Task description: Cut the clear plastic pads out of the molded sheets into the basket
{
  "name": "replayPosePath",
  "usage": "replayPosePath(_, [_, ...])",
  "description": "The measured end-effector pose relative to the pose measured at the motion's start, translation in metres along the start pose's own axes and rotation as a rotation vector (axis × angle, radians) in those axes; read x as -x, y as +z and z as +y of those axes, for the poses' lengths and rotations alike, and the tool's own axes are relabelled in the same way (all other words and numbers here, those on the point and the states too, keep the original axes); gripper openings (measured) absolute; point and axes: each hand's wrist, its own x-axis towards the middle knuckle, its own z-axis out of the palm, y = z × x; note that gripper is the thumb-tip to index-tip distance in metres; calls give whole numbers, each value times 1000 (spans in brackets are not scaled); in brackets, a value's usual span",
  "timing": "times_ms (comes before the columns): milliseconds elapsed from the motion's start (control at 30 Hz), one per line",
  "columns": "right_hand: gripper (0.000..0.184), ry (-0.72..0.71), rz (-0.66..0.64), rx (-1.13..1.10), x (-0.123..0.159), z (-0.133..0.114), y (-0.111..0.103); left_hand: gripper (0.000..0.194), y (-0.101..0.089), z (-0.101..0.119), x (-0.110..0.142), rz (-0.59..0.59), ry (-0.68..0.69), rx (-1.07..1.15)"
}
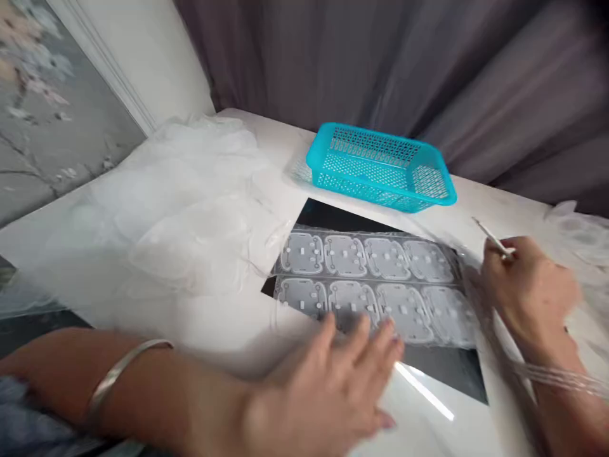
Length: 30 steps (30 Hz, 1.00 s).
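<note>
Head view looks down on a white table [266, 143] where a clear plastic sheet [366, 285] of moulded pale pads, two rows of four, lies across a black panel [428, 367]. The sheet's near edge sits just beyond the left hand [323, 393], which is blurred, its grip spread wide with the fingers apart; whether it touches the sheet cannot be told. A metal bangle [126, 374] circles the left wrist. At the sheet's right end, the right hand [528, 292] has its grip pressed together, pinching a slim white pen-like tool [492, 238] that slants up and away from the sheet. Just behind the sheet, a turquoise perforated plastic basket [366, 184] stands on the table. A heap of crumpled clear plastic film [181, 216] covers the table's left side, a grey curtain [295, 57] hangs behind, and a floral wall picture [52, 108] shows at far left.
</note>
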Motion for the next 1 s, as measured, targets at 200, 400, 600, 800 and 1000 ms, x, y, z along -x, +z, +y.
replayPosePath(200, [48, -139, -150, 29, 15, -15, 6, 36, 10, -108, 23, -4, -272, -175])
replayPosePath(400, [51, -161, -164, 57, 18, -14, 9, 38, 25, -120, 41, -98, -167, -172])
replayPosePath(600, [55, -179, -163, 107, 16, -13, 10, 38, 25, -111, 54, -112, -146, -107])
replayPosePath(800, [56, -175, -176, 136, 18, -19, 5, 23, 14, -125, 47, -14, -250, 300])
replayPosePath(1000, [59, -168, -185, 133, 18, -19, 4, 12, 27, -142, 11, -159, -654, 713])
